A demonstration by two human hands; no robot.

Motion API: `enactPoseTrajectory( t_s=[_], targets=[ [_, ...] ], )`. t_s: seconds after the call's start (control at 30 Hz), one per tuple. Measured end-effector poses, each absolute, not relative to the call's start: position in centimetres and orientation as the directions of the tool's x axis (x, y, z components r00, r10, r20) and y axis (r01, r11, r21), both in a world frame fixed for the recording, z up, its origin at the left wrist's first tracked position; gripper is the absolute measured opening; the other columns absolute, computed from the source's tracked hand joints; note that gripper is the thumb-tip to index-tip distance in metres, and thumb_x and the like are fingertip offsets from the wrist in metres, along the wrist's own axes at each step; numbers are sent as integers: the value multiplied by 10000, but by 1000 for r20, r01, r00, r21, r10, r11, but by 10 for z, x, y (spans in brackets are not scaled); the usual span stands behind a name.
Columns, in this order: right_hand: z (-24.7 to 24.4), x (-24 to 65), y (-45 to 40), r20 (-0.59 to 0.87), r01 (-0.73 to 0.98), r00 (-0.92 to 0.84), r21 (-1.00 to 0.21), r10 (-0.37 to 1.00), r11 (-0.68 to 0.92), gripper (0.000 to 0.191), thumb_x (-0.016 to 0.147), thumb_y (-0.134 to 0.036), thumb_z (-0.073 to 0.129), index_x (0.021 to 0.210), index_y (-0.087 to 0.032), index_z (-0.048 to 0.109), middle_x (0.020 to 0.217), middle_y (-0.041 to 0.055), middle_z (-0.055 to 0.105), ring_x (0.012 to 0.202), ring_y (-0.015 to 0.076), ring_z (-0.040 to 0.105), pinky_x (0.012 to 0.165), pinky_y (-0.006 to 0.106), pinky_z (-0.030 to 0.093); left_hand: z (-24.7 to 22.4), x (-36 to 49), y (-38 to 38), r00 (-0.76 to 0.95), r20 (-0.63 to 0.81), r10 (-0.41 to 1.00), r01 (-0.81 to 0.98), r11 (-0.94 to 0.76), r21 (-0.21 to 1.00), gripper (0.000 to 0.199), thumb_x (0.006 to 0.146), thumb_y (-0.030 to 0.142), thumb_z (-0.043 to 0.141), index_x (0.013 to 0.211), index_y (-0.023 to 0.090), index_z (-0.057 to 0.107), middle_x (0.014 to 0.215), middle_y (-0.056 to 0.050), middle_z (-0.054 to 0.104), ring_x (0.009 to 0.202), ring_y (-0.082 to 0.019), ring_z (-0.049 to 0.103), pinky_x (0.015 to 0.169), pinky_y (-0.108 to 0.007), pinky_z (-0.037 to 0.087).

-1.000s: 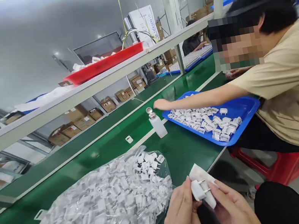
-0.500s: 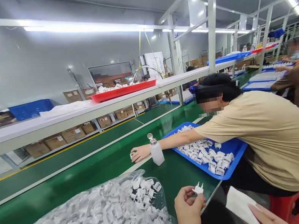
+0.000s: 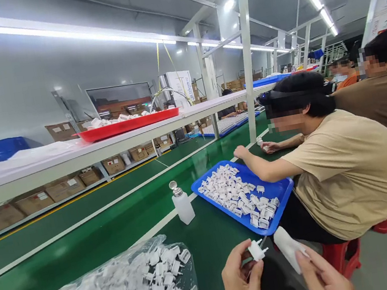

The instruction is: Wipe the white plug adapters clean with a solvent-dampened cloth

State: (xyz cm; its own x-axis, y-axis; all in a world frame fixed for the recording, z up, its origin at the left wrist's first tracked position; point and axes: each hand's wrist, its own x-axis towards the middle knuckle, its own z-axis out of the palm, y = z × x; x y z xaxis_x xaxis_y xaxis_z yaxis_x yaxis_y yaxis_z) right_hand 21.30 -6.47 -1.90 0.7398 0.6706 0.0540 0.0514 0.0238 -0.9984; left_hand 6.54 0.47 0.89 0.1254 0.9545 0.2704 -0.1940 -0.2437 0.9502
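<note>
Pinching by the left hand (image 3: 241, 279) was recorded: one white plug (image 3: 257, 250), gripped between thumb and forefinger, fingers closed to the plug's thickness, two prongs directed to the right. Listed for the right hand (image 3: 324, 272): one white cloth (image 3: 289, 250), clasped between thumb and fingers with little gap, its free end angled upward just beside the prongs, not touching. Both hands were held up near the table (image 3: 211, 234) edge. Table contents were noted: clear bag (image 3: 154, 243) of white pieces, white bottle (image 3: 184, 210), blue tray (image 3: 280, 192) of plugs.
</note>
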Motion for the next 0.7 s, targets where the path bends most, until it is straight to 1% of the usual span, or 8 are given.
enactPoseTrajectory(
  t_s=[0.07, 0.13, 0.27, 0.4, 0.5, 0.53, 0.6, 0.7],
  targets=[
    [-7, 199, -58, 392, 379, 642, -909, 659, 172, 404, 930, -516, 617, 1168, -224, 765, 1062, 93, 767, 1039, 269, 725, 849, 293, 587, 3, 66, 8, 115, 428, 896, -77, -421, 904, 342, 847, 465, 740, 1093, 234, 794, 1126, -123, 783, 980, -270, 755, 807, -316, 645],
    [-2, 191, -53, 578, 559, 511, -786, 636, 266, 350, 1003, -405, 529, 1211, -228, 747, 1040, 93, 743, 982, 224, 727, 866, 282, 574, -7, 66, 11, 140, 602, 786, 47, -613, 789, 279, 912, 419, 674, 1108, 264, 799, 1128, -115, 794, 1009, -274, 762, 861, -339, 644],
    [-4, 194, -47, 672, 693, 373, -660, 640, 289, 341, 1004, -339, 532, 1217, -176, 742, 927, 102, 754, 873, 217, 747, 763, 264, 602, -28, 69, 15, 233, 767, 597, 166, -802, 574, 278, 969, 279, 592, 1174, 291, 779, 1099, -102, 809, 979, -258, 781, 914, -321, 623],
    [-8, 217, -51, 479, 517, 546, -838, 687, 174, 383, 970, -482, 553, 1100, -208, 787, 982, 99, 790, 919, 246, 767, 798, 269, 608, -21, 81, 19, 204, 716, 667, 125, -743, 657, 274, 932, 235, 623, 1140, 304, 788, 1097, -83, 808, 981, -264, 773, 877, -332, 626],
    [-11, 238, -60, 190, 204, 693, -977, 696, 63, 499, 837, -580, 704, 1090, -161, 797, 1018, 121, 809, 947, 281, 777, 761, 236, 612, 4, 104, 39, 307, 482, 820, 183, -548, 816, 275, 861, 186, 667, 1101, 250, 786, 1052, -101, 796, 882, -261, 759, 736, -322, 623],
    [-13, 244, -63, 92, 88, 719, -995, 689, 41, 552, 786, -594, 751, 1097, -140, 797, 999, 128, 811, 943, 294, 778, 754, 238, 614, 12, 115, 50, 327, 383, 864, 225, -464, 857, 264, 840, 192, 684, 1084, 215, 783, 1001, -109, 793, 821, -254, 751, 710, -324, 615],
    [-14, 251, -68, -52, -109, 710, -993, 702, 37, 624, 710, -607, 811, 1101, -120, 797, 961, 129, 813, 920, 314, 779, 774, 271, 620, 23, 139, 75, 301, 324, 897, 268, -406, 874, 302, 852, 206, 651, 1125, 131, 756, 946, -144, 785, 808, -258, 751, 721, -334, 605],
    [-13, 250, -76, -129, -269, 587, -962, 799, 42, 614, 682, -628, 823, 1041, -130, 812, 930, 124, 815, 870, 325, 776, 801, 329, 624, 25, 167, 104, 323, 266, 908, 324, -371, 870, 447, 769, 130, 662, 1211, 71, 705, 1003, -168, 780, 849, -268, 756, 739, -330, 593]
  ],
)
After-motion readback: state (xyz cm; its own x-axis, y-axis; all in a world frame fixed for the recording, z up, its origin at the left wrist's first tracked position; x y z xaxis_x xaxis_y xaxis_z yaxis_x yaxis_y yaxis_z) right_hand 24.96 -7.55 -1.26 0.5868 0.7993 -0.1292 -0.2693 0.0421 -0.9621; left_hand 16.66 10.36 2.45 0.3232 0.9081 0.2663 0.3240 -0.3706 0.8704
